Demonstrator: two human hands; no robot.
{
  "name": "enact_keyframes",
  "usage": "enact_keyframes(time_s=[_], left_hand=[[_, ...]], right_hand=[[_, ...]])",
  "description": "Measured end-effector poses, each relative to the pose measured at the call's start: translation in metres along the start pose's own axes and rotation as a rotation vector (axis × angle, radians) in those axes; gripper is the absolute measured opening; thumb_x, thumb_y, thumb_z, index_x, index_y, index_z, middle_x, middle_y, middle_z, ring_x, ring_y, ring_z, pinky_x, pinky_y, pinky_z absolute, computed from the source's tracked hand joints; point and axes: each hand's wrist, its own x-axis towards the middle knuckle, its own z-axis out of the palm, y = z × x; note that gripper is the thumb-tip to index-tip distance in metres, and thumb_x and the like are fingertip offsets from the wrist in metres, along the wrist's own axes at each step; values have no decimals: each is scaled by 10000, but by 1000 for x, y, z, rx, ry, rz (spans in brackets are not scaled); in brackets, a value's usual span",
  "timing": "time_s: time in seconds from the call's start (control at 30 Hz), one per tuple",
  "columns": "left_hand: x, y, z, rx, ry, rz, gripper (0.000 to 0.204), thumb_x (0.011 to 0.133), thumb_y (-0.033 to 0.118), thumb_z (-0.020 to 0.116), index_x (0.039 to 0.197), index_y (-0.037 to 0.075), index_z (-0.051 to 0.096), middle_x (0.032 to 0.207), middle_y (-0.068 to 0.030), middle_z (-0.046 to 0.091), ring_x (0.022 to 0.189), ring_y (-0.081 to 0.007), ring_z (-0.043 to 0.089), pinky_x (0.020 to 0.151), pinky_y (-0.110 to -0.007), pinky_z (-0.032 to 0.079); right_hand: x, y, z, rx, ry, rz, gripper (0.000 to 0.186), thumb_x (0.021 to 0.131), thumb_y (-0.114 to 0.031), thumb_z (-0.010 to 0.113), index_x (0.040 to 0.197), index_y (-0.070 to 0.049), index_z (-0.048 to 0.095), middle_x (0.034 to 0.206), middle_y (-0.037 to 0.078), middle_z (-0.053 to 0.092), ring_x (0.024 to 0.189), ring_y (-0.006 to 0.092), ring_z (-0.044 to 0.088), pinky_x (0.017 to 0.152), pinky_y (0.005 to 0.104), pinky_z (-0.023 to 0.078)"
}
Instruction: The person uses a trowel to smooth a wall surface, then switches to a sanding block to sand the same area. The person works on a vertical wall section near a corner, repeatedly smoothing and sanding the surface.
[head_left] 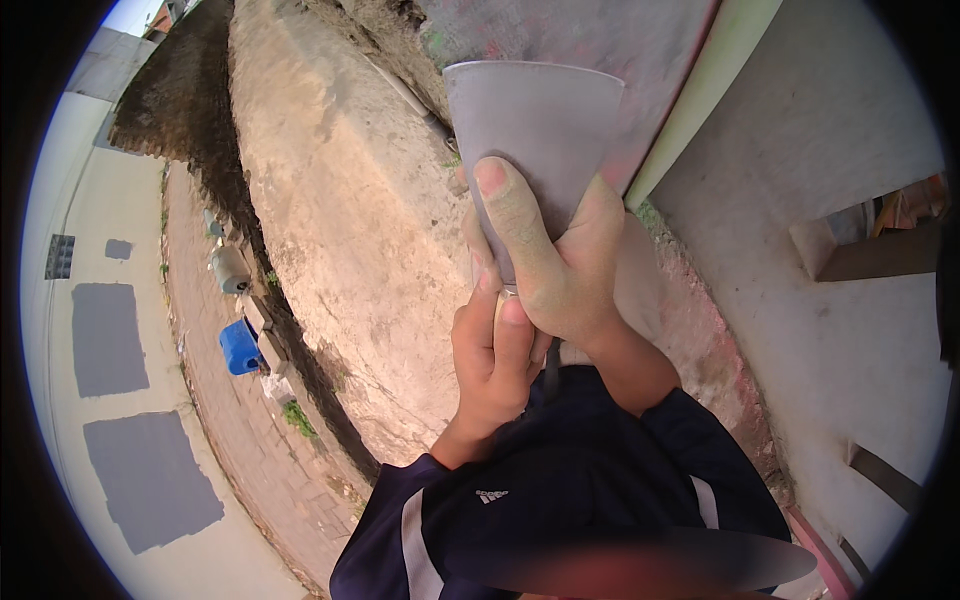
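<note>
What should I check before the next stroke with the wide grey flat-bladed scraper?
1. Right hand on wide grey flat-bladed scraper, thumb pressed on its face: ok.
2. Left hand wrapped lower, around the handle: ok.
3. Blade edge touching the grey-pink wall: cannot tell.
4. Blade face free of lumps: ok.
5. Rough concrete ledge apart from the blade: cannot tell.

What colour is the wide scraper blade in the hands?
Grey, on the scraper blade, seen in the head view.
</note>
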Motion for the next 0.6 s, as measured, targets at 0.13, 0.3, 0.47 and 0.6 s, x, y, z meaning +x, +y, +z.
enact_keyframes(time_s=[0.13,0.3,0.47,0.6], left_hand=[[-1,-3,6,18,-40,56,326,1045,180,465,1137,-127,525,612,-28,567,544,-85,507,518,-251,387],[2,-5,16,97,10,95,553,1045,342,457,1394,-84,408,721,5,560,496,-32,433,456,-185,314],[0,2,21,97,47,88,580,1050,327,450,1445,-90,370,747,5,562,497,-23,424,459,-177,312],[-2,6,23,108,88,113,571,1053,312,456,1430,-106,364,738,-9,563,492,-37,427,455,-186,315]], right_hand=[[-1,-5,-6,59,7,0,293,1019,-236,603,972,52,613,593,66,570,452,101,508,417,251,387],[6,-8,-7,134,-7,59,339,1024,-279,591,943,50,615,558,59,548,438,107,498,407,250,370],[11,-13,-1,139,-42,115,365,1027,-304,583,940,49,610,532,56,534,420,103,484,400,250,356],[13,-21,2,170,-13,177,382,1032,-321,570,965,54,605,524,54,529,399,107,472,399,248,356]])
